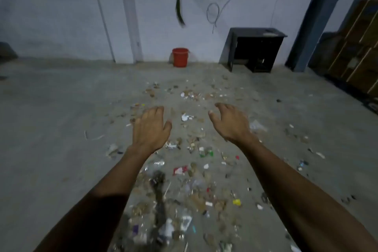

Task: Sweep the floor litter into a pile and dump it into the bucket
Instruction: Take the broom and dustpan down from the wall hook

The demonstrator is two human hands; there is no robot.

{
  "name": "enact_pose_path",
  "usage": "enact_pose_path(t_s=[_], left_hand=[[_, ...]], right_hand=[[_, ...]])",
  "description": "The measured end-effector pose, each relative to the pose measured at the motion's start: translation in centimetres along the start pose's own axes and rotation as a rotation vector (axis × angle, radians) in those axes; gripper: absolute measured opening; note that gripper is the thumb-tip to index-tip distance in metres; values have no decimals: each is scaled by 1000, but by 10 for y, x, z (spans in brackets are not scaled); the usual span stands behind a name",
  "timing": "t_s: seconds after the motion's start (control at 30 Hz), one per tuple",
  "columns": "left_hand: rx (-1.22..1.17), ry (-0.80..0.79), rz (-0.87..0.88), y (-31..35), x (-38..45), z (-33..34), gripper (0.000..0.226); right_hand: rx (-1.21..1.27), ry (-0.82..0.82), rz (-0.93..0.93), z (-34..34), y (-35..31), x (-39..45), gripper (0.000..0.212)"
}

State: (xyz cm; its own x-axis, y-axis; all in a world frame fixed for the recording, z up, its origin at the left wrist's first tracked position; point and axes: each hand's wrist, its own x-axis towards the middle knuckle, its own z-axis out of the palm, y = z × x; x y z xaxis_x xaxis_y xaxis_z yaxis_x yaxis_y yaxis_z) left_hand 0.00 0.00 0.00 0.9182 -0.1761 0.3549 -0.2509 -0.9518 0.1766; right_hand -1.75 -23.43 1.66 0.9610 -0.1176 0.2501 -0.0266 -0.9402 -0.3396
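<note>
Scattered litter (190,172) of wrappers, paper scraps and plastic bits covers the concrete floor in a band running from my feet toward the far wall. A red bucket (180,57) stands upright against that wall, beyond the litter. My left hand (150,129) and my right hand (231,121) are both stretched out in front of me, palms down, fingers relaxed and spread, holding nothing. They hover above the litter, apart from each other. A dark broom-like object (179,0) hangs on the wall above the bucket.
A small black desk (255,49) stands against the wall to the right of the bucket. Stacked brown cartons (356,51) line the right side beyond a blue door frame (315,18). Bare concrete floor (51,118) spreads to the left.
</note>
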Motion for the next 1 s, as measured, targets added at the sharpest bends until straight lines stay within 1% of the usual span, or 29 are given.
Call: enact_pose_path(t_s=[0.03, 0.07, 0.23, 0.3, 0.4, 0.5, 0.57, 0.6, 0.7, 0.8, 0.87, 1.0], left_hand=[[-23, -39, -11, -7, -6, 5, 55], [-40, -34, -2, -14, -10, 12, 57], [-54, -71, 12, -44, -36, 61, 49], [-62, -127, 3, -52, -38, 77, 53], [-67, -202, -28, -61, -33, 104, 57], [-98, -228, 33, -69, -15, 136, 53], [-85, -248, 70, -74, 3, 163, 51], [-78, -291, 58, -74, 15, 176, 53], [-61, -410, -43, -66, 61, 217, 54], [-25, -517, -85, -51, 124, 254, 58], [-11, -536, -97, -40, 174, 273, 57], [-41, -503, -78, -24, 276, 301, 54]], right_hand=[[-10, -31, 26, 9, -2, -6, 57], [-23, -45, 36, 18, -4, -9, 57], [-35, -203, 69, 81, 1, -37, 52], [-63, -279, 78, 104, 4, -39, 53], [-81, -366, 92, 136, 14, -34, 55], [-81, -411, 99, 164, 30, -14, 57], [-84, -439, 105, 182, 42, 7, 57], [-85, -452, 106, 191, 50, 22, 57], [-71, -502, 107, 219, 80, 78, 56], [-38, -562, 119, 242, 111, 146, 58], [-24, -582, 132, 249, 130, 193, 59], [-29, -599, 132, 247, 160, 292, 58]])
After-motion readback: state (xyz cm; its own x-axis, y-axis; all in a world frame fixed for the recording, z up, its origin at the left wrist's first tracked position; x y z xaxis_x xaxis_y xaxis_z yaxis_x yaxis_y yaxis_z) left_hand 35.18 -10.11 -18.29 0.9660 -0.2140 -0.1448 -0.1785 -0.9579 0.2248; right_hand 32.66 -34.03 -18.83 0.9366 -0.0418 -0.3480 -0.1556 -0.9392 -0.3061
